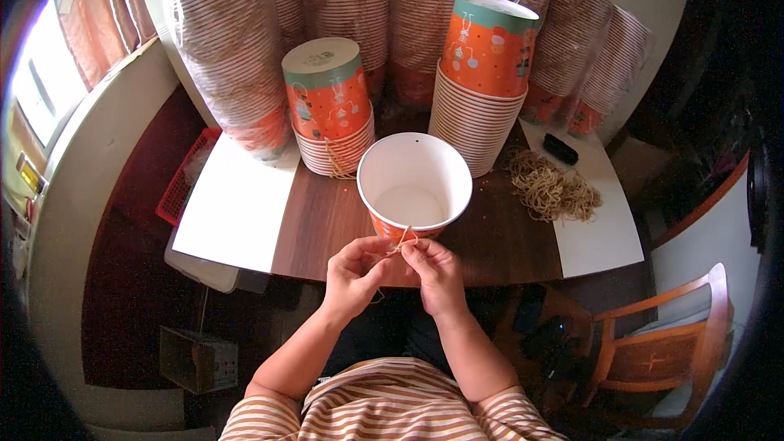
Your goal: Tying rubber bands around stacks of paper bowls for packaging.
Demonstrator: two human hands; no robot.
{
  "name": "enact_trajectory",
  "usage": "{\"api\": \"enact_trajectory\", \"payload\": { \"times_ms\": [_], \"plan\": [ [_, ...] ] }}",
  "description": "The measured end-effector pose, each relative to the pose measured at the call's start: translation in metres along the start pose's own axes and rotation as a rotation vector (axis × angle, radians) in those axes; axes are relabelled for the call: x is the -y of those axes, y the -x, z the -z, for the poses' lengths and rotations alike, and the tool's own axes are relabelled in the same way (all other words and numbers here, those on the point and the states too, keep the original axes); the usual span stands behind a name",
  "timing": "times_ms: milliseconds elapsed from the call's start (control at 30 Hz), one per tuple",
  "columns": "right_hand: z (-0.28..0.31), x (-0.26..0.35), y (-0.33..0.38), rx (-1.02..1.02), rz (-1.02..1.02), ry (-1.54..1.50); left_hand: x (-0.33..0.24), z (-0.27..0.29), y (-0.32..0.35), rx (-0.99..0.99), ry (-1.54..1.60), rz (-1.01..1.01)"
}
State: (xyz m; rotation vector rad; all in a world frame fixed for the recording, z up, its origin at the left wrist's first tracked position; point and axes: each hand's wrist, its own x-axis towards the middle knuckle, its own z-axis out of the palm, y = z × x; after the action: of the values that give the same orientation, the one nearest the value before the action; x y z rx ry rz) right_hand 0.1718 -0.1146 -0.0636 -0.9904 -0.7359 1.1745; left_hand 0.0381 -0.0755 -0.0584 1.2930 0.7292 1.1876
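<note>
An upright orange paper cup (414, 184) with a white inside stands near the front edge of the brown table (318, 220). A piece of tan string (402, 241) hangs at the cup's near side. My left hand (354, 273) and my right hand (435, 273) are both pinched on that string, just in front of the cup. Two stacks of upside-down orange cups stand behind it, a low stack (331, 110) to the left and a taller stack (482, 82) to the right.
Several bagged sleeves of cups (237, 49) line the back of the table. A heap of tan strings (551, 188) and a small black object (560, 149) lie at the right. A red basket (181, 184) sits at the left, a wooden chair (661, 343) at the lower right.
</note>
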Motion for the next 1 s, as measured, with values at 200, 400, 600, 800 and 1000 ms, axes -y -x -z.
{"api": "enact_trajectory", "payload": {
  "times_ms": [200, 400, 600, 800, 1000],
  "plan": [
    [0.002, -0.006, 0.0, 0.003, 0.046, 0.081, -0.008, -0.003, -0.005, 0.088, -0.412, -0.086],
    [0.001, -0.001, 0.0, -0.026, 0.034, 0.045, -0.008, -0.001, -0.01, 0.062, -0.488, -0.144],
    [0.0, -0.002, -0.002, -0.061, 0.076, 0.076, 0.0, 0.005, -0.008, 0.047, -0.262, 0.014],
    [0.0, 0.0, -0.002, -0.073, 0.043, 0.081, -0.002, 0.008, -0.007, 0.087, -0.018, 0.102],
    [-0.007, -0.001, -0.002, -0.071, 0.074, 0.033, 0.0, 0.009, -0.006, 0.084, -0.077, 0.145]
  ]
}}
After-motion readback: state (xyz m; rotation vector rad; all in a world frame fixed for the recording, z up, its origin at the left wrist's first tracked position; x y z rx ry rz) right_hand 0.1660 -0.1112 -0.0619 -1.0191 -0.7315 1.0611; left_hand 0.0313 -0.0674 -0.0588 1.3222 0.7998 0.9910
